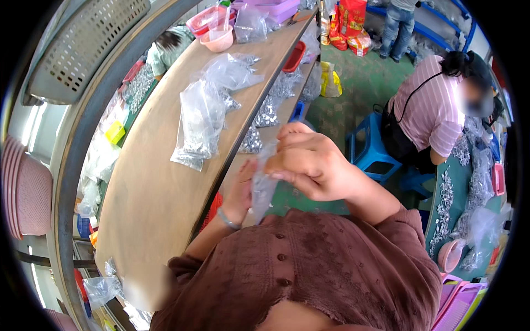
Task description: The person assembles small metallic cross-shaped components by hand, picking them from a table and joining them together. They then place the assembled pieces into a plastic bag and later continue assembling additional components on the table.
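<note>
A person's right hand [309,163] and left hand [240,193] both pinch one small clear plastic bag [262,185] at centre, unfinished, while filled bags [201,118] lie on the wooden shelf [149,187] toward ten o'clock.

A small clear plastic bag [263,187] hung upright between both hands, close in front of the chest. It was crumpled and see-through, its top pinched under the right hand [309,163] and its lower part resting against the left hand [240,190]. What it held could not be made out.
</note>
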Motion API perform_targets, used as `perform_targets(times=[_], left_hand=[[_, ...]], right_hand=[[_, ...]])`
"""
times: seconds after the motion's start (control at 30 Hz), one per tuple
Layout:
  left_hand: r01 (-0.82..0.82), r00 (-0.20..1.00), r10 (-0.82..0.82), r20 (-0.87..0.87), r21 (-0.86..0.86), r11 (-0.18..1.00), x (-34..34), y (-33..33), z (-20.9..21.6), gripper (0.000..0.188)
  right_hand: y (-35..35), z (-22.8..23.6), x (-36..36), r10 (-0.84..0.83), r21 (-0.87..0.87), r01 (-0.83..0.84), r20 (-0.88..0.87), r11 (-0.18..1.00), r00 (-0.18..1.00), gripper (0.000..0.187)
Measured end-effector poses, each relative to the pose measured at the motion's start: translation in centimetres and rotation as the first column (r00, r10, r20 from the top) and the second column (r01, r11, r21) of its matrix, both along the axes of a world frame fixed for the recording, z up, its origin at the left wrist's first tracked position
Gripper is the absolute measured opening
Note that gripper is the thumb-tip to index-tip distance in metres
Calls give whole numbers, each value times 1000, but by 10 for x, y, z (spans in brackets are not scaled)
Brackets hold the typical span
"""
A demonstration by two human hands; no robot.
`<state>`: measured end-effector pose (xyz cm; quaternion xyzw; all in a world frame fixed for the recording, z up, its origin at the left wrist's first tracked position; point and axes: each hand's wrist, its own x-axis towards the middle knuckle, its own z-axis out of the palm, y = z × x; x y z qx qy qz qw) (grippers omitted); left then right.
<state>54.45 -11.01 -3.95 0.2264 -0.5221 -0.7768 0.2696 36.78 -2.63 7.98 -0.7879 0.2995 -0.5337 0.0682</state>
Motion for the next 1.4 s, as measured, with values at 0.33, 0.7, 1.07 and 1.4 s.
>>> perform_targets(times=[0.33,0.7,1.07,1.4], left_hand=[[572,817,-414,-401,647,504,-95,24,-48,51],[696,510,-781,-360,707,129,-95,99,-82,48],[706,-170,-978,-118,678,-205,-63,206,-73,38],[810,-232,-973,16,557,-184,-22,340,-82,22]], right_hand=[[86,4,-16,-486,166,472,55,866,872,15],[189,-36,97,-928,258,913,-115,316,354,31],[315,-64,227,-978,430,881,138,199,154,13],[442,-103,372,-787,617,785,510,53,-348,17]])
